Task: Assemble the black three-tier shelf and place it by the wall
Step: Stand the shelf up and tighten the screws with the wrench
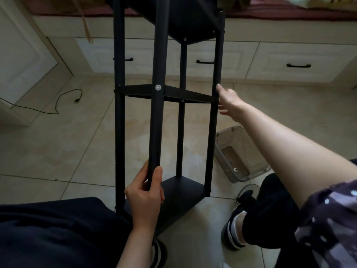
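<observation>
The black three-tier shelf (170, 93) stands between my knees on the tiled floor, with its four poles and all three boards joined. My left hand (144, 198) grips the nearest pole low down, just above the bottom board. My right hand (228, 99) reaches out to the right pole at the level of the middle board, its fingers around the far side of the pole, mostly hidden. A silver screw head (158, 87) shows on the near pole at the middle board.
A clear plastic box (239, 153) with small hardware lies on the floor to the right of the shelf. Cream drawers with black handles (298, 65) line the back. A black cable (63, 97) trails across the left floor. My shoes (237, 225) flank the shelf base.
</observation>
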Tool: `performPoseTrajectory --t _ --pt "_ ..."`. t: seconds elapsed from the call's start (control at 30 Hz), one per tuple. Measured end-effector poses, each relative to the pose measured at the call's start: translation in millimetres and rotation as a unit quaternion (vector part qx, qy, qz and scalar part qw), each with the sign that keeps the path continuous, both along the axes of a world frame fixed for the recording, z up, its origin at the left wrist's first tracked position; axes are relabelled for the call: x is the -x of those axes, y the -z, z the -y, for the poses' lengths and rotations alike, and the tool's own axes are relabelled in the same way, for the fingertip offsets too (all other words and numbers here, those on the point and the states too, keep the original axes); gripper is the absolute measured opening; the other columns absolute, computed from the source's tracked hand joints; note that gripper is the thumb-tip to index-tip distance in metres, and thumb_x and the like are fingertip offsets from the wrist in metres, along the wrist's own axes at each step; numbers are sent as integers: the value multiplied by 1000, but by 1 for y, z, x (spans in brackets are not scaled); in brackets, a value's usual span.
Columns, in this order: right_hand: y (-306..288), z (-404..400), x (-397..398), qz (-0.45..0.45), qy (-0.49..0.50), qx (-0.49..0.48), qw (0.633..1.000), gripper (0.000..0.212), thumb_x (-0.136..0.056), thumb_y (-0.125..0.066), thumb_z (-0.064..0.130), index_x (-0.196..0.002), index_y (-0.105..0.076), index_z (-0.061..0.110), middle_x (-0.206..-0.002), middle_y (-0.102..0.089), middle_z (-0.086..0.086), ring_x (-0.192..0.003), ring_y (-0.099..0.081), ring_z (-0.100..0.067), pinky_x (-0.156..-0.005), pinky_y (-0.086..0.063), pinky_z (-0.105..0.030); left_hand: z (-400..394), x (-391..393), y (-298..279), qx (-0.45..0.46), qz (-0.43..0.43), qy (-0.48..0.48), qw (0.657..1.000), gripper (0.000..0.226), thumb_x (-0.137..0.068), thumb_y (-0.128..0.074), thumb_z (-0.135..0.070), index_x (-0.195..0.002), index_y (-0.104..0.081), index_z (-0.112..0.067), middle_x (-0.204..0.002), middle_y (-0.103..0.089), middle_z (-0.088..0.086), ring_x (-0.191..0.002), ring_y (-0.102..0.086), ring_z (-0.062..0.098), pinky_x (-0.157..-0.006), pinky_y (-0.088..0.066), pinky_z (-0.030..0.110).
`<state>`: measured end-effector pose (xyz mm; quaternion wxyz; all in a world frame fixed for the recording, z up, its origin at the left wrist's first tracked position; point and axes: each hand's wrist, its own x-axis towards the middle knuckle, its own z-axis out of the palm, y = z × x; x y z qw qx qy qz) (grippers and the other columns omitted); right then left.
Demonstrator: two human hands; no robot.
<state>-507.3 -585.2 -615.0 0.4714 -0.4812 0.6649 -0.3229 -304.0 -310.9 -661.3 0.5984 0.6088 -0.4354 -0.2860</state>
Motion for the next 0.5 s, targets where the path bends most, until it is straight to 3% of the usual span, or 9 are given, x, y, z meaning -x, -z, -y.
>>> performPoseTrajectory --t 0.1,0.23,0.33,0.5 --pt "-2 2 9 -37 -43 -50 997 68 -100 -40 53 -151 -27 9 -145 -42 -15 -113 -55 -33 -93 -48 -46 -3 -1 1 -4 -11 1 1000 44 -92 -58 -34 -99 -64 9 -50 -51 10 -38 -48 19 -40 -40 24" --pt "4 1 7 32 -71 -72 994 53 -103 -41 44 -148 -33 16 -145 -43 -14 -121 -52 -40 -97 -47 -56 -5 -2 2 -4 -13 -5 1000 47 -91 -58 -35 -100 -64 10 -49 -50 9 -38 -47 17 -40 -39 23" --pt "4 -1 1 37 -62 -69 995 48 -103 -42 42 -145 -31 22 -142 -44 -13 -116 -53 -37 -95 -48 -62 -6 -1 1 -1 -27 -5 1000 50 -90 -57 -41 -96 -65 8 -50 -50 7 -38 -46 13 -39 -37 20" --pt "1 0 7 46 -61 -106 991 49 -103 -40 46 -144 -26 24 -148 -35 -16 -125 -46 -45 -90 -46 -70 -8 -2 4 -6 -2 2 1000 59 -89 -56 -43 -101 -63 14 -49 -51 9 -38 -47 14 -41 -39 19"
